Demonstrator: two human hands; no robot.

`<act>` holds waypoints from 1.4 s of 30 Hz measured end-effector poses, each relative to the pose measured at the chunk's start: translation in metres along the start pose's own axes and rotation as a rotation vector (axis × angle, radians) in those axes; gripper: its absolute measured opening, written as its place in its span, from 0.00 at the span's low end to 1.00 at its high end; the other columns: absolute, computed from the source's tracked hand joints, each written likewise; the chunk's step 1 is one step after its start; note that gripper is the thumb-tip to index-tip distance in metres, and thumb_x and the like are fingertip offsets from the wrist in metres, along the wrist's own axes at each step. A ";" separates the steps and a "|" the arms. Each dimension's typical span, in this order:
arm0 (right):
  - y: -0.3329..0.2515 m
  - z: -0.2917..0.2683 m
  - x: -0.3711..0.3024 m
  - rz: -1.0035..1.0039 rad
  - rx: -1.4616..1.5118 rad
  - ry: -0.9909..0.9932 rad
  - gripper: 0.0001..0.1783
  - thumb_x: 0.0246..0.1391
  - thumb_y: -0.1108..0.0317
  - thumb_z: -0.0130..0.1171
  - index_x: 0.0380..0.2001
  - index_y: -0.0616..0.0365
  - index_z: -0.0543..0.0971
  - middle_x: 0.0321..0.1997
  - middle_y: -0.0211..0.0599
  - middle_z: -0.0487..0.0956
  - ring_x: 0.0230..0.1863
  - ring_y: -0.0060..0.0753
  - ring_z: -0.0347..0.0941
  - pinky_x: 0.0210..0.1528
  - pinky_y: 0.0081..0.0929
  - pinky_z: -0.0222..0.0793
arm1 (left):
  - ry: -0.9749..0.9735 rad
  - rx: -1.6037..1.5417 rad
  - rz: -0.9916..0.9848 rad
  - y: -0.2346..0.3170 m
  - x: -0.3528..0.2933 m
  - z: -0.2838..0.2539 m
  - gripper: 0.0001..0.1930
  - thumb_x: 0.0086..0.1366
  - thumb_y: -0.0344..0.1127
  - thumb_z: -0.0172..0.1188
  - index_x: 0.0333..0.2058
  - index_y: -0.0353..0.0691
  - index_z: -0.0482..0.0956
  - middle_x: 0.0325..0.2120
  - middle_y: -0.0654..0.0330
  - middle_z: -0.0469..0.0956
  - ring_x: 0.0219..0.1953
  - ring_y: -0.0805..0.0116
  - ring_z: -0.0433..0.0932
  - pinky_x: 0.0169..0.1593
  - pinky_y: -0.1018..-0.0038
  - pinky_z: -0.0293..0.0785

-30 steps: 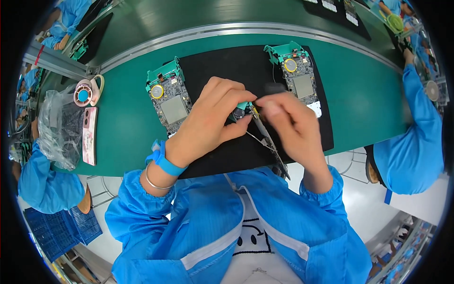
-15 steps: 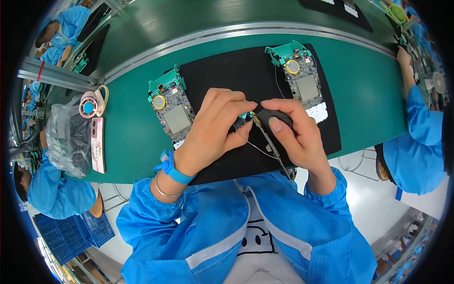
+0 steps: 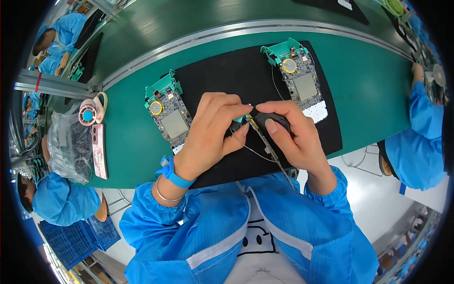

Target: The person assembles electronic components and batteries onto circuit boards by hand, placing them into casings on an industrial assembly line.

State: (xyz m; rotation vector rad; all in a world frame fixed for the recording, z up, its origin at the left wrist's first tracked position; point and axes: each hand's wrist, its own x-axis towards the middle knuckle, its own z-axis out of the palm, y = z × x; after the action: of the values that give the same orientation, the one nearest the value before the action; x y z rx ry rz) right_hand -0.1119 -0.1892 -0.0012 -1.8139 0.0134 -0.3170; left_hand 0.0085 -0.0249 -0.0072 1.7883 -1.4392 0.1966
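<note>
Between my hands a circuit board point(image 3: 266, 142) is held up, seen nearly edge-on, with a green plastic bracket at its top end and a thin pale wire hanging beside it. My left hand point(image 3: 208, 128) is closed, its thumb and fingertips pinching the bracket end. My right hand point(image 3: 298, 135) wraps thumb and fingers round a dark, rounded black piece point(image 3: 273, 119) pressed close to the board's top; its exact kind is unclear. Two similar boards with green brackets lie on the black mat, the left board point(image 3: 174, 124) partly behind my left hand and the right board point(image 3: 305, 86) beyond my right hand.
The black mat point(image 3: 222, 71) covers part of the green table point(image 3: 127, 142). At left lie a phone point(image 3: 99, 151), a small handheld fan point(image 3: 88, 115) and a clear plastic bag point(image 3: 71, 146). A metal rail point(image 3: 213, 32) crosses the far side. People in blue sit at both sides.
The view has shifted slightly. Both hands keep their grips near the board's top end, with the board and black piece tilted a little differently.
</note>
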 end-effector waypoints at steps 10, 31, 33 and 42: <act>0.000 0.002 0.002 0.002 0.003 -0.011 0.14 0.59 0.73 0.51 0.49 0.61 0.72 0.36 0.33 0.78 0.35 0.17 0.74 0.36 0.15 0.68 | 0.004 -0.002 0.001 0.001 0.000 0.000 0.20 0.47 0.25 0.65 0.42 0.36 0.74 0.38 0.54 0.71 0.40 0.53 0.69 0.43 0.64 0.69; 0.024 0.011 -0.013 -0.386 -0.163 0.236 0.17 0.44 0.85 0.60 0.41 0.66 0.76 0.31 0.43 0.77 0.28 0.38 0.71 0.30 0.27 0.69 | -0.096 0.085 -0.015 0.006 -0.003 -0.001 0.16 0.49 0.26 0.63 0.40 0.45 0.78 0.41 0.52 0.68 0.44 0.52 0.67 0.46 0.61 0.67; 0.025 0.010 -0.014 -0.447 -0.179 0.221 0.17 0.45 0.85 0.60 0.41 0.65 0.76 0.29 0.42 0.77 0.27 0.36 0.71 0.30 0.25 0.68 | -0.108 0.097 0.009 0.005 -0.003 -0.001 0.12 0.55 0.27 0.60 0.41 0.43 0.77 0.41 0.51 0.68 0.45 0.52 0.68 0.47 0.60 0.67; 0.000 -0.006 -0.016 -0.225 -0.172 0.198 0.15 0.46 0.83 0.59 0.40 0.63 0.78 0.31 0.42 0.76 0.29 0.37 0.71 0.31 0.27 0.67 | -0.151 0.043 -0.011 0.002 -0.001 -0.008 0.21 0.49 0.28 0.64 0.44 0.45 0.76 0.42 0.52 0.68 0.45 0.51 0.66 0.47 0.61 0.66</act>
State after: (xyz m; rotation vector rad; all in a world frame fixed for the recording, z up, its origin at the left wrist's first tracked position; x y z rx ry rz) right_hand -0.1290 -0.1922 -0.0028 -1.9510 -0.0255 -0.6720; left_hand 0.0090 -0.0187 -0.0011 1.8791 -1.5399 0.0890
